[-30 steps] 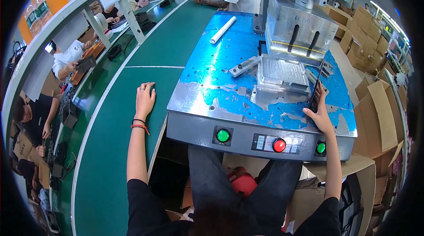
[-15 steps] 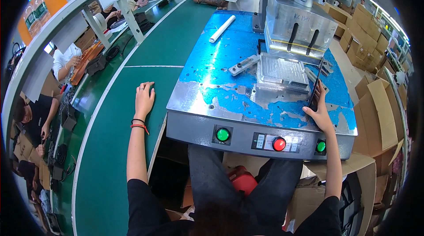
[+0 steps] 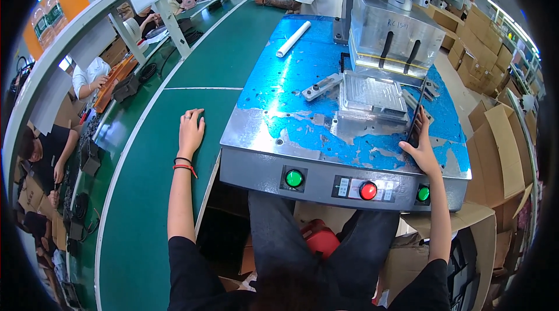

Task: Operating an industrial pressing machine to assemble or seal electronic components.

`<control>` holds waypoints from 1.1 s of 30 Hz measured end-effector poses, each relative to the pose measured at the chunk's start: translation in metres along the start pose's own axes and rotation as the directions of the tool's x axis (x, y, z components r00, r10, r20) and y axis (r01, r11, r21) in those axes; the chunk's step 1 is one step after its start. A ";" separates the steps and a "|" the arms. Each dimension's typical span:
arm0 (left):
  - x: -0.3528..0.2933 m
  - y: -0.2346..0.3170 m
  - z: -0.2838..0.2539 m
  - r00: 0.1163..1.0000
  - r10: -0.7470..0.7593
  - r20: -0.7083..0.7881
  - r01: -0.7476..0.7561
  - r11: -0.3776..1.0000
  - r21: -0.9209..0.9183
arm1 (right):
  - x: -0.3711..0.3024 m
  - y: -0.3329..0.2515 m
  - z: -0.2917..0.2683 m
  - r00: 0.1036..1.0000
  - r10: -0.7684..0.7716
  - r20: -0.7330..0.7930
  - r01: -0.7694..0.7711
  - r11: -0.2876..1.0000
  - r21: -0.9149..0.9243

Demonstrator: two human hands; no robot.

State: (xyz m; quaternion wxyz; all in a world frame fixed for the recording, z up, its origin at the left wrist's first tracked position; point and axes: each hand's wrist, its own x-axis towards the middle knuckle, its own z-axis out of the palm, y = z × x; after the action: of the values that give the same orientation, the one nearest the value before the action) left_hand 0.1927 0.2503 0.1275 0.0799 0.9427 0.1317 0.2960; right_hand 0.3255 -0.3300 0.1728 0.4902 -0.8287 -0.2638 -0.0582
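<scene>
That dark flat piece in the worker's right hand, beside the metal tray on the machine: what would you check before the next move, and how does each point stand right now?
1. Right hand grips the dark flat piece: ok, held on edge beside the metal tray.
2. Tray seated under the press block: ok, as far as it shows.
3. Left hand away from the press: ok, it lies flat on the green belt.
4. Both hands off the green buttons and the red button: ok.
5. Tray free of another part: cannot tell.
6. White tube and metal bracket lie apart from the tray: ok.
</scene>
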 end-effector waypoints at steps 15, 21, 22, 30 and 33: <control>0.000 -0.003 -0.002 1.000 0.009 -0.012 -0.009 1.000 0.023 | 0.001 0.000 -0.001 1.000 0.003 0.009 -0.003 1.000 0.001; 0.000 -0.002 0.001 1.000 0.000 -0.005 0.001 1.000 0.020 | 0.001 0.001 -0.001 1.000 -0.004 0.005 0.004 1.000 -0.030; -0.001 -0.004 0.001 1.000 -0.002 -0.007 0.002 1.000 0.022 | 0.002 0.001 -0.001 1.000 -0.008 0.011 0.008 1.000 -0.018; -0.001 -0.004 0.001 1.000 -0.012 -0.003 0.012 1.000 0.019 | -0.001 -0.002 0.000 1.000 -0.001 0.007 0.001 1.000 0.002; -0.001 -0.003 0.000 1.000 -0.021 0.000 0.021 1.000 0.022 | 0.001 -0.001 0.000 1.000 -0.003 0.009 0.003 1.000 -0.002</control>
State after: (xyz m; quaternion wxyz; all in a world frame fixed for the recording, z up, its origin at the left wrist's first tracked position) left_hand 0.1914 0.2530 0.1262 0.0728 0.9421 0.1449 0.2935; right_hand 0.3255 -0.3292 0.1735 0.4879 -0.8292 -0.2670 -0.0553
